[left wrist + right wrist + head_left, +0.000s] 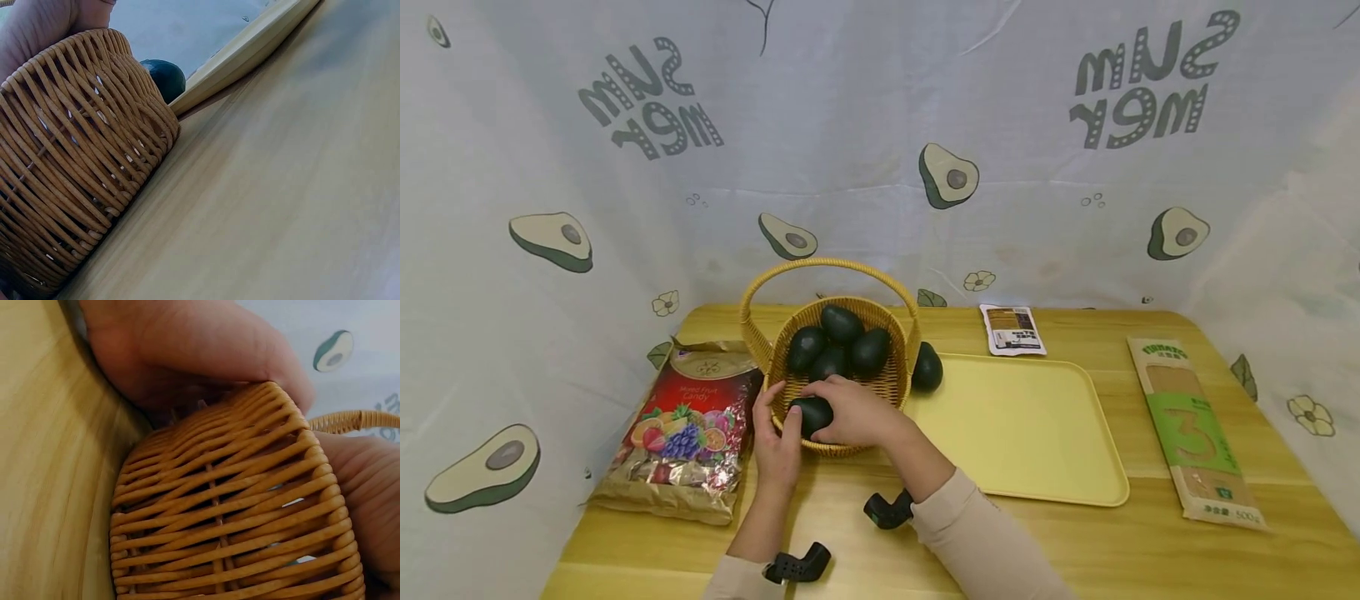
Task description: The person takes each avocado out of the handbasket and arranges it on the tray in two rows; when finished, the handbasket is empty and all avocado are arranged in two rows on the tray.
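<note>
A yellow wicker basket [901, 379] with a tall hoop handle stands on the wooden table, several dark green avocados [842, 325] inside it. At its near left side my left hand [777, 442] grips the basket's wall, thumb over the rim beside another avocado [812, 415]. My right hand [859, 414] reaches over the front rim and holds that avocado from the right; its fingertips are partly hidden. In the right wrist view my left hand [187, 347] wraps the woven side [237, 506]. One more avocado [927, 367] sits outside the basket, to its right.
Left of the basket lies a red and gold candy bag [688, 433]. A pale yellow tray [1022, 433] is to the right, with a small white packet [1011, 330] behind it. A long noodle packet [1193, 433] lies at the far right. A printed curtain [850, 125] surrounds the table.
</note>
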A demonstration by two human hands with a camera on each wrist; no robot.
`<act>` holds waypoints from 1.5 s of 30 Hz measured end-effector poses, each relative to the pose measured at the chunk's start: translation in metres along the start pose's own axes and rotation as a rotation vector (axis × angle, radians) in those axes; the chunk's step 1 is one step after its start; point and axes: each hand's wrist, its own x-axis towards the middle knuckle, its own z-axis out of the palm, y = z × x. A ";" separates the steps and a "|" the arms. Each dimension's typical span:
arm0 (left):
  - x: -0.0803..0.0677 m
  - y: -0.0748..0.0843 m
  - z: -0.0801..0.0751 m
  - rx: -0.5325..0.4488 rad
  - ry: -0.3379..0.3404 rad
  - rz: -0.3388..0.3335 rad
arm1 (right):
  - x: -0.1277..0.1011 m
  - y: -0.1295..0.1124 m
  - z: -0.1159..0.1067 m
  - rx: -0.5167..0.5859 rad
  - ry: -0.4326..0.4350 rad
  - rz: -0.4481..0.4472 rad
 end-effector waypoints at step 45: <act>-0.001 -0.003 0.000 -0.007 -0.007 0.022 | -0.103 0.027 -0.062 0.278 0.502 0.026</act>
